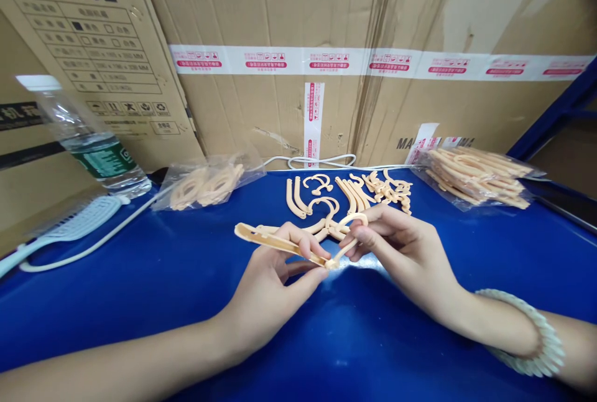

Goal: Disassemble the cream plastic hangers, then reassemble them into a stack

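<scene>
Left hand (273, 280) grips strip (261, 237), long axis leftward.

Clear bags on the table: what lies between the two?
In the head view, loose beige pieces lie spread on the blue table between the left bag and the right bag, with a white cable behind.
</scene>
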{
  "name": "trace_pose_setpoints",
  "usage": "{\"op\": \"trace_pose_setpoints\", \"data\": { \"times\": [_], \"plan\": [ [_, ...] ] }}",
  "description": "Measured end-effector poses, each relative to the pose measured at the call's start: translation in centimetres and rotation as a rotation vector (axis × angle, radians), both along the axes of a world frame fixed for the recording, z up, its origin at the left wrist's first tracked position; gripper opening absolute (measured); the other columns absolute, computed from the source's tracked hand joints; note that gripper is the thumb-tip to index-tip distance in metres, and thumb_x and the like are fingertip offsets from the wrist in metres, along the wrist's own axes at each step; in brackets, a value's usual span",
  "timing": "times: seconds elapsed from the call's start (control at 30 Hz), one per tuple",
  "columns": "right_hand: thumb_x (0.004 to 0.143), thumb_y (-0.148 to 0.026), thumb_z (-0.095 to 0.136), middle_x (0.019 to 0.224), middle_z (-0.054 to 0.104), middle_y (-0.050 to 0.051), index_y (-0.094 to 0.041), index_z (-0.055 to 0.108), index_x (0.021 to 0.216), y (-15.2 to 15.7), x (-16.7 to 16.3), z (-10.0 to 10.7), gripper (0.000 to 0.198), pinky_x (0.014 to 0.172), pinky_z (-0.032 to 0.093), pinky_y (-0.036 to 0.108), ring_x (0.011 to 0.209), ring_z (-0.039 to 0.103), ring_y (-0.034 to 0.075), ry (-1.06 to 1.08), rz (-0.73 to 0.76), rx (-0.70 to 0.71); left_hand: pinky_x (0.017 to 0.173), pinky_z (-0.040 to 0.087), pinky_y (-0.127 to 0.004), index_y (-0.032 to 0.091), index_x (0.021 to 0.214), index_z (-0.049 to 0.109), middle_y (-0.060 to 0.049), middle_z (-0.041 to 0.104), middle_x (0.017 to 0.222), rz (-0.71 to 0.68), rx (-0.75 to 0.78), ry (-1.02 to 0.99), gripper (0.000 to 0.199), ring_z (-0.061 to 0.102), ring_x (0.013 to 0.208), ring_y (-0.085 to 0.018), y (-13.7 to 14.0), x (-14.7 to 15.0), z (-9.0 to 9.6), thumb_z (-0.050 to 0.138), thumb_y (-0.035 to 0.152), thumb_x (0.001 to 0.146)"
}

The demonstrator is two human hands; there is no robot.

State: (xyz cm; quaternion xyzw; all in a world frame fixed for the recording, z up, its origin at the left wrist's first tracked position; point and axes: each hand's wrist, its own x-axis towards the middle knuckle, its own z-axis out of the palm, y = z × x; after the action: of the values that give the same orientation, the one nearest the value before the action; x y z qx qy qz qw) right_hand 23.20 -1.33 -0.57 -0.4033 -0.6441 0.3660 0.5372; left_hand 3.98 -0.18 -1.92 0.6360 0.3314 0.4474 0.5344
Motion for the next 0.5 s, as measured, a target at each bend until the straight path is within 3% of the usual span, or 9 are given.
{"op": "trace_pose_setpoints", "data": {
  "times": [0.3,0.4,0.5],
  "plan": [
    [0.088,-0.022,0.065,0.077,0.073,0.001,-0.021,0.069,0.094,-0.9,-0.3,-0.4,0.007,0.057,0.057,0.021,0.061,0.069,0.012,-0.176,-0.22,0.249,0.079,0.059,-0.028,0.021,0.073,0.044,0.002,0.066,0.081,-0.001,-0.041,0.008,0.026,0.07,0.085,-0.016,-0.3,0.0,0.3,0.069,0.016,0.075],
    [0.088,-0.021,0.066,0.08,0.073,-0.001,-0.023,0.069,0.099,-0.8,-0.2,-0.8,0.012,0.058,0.058,0.022,0.06,0.068,0.011,-0.162,-0.174,0.24,0.078,0.059,-0.028,0.021,0.071,0.044,0.002,0.067,0.079,0.004,-0.048,0.024,0.027,0.07,0.084,-0.017,-0.3,-0.1,0.4,0.071,0.018,0.075],
    [0.086,-0.021,0.067,0.088,0.071,0.0,-0.027,0.062,0.117,-0.8,-0.4,-1.2,0.032,0.056,0.059,0.022,0.069,0.069,0.013,-0.113,-0.048,0.131,0.081,0.058,-0.03,0.021,0.071,0.044,0.002,0.067,0.08,0.0,-0.086,-0.022,0.028,0.07,0.088,-0.018,-0.3,0.0,0.3,0.072,0.02,0.075]
  ]
}}
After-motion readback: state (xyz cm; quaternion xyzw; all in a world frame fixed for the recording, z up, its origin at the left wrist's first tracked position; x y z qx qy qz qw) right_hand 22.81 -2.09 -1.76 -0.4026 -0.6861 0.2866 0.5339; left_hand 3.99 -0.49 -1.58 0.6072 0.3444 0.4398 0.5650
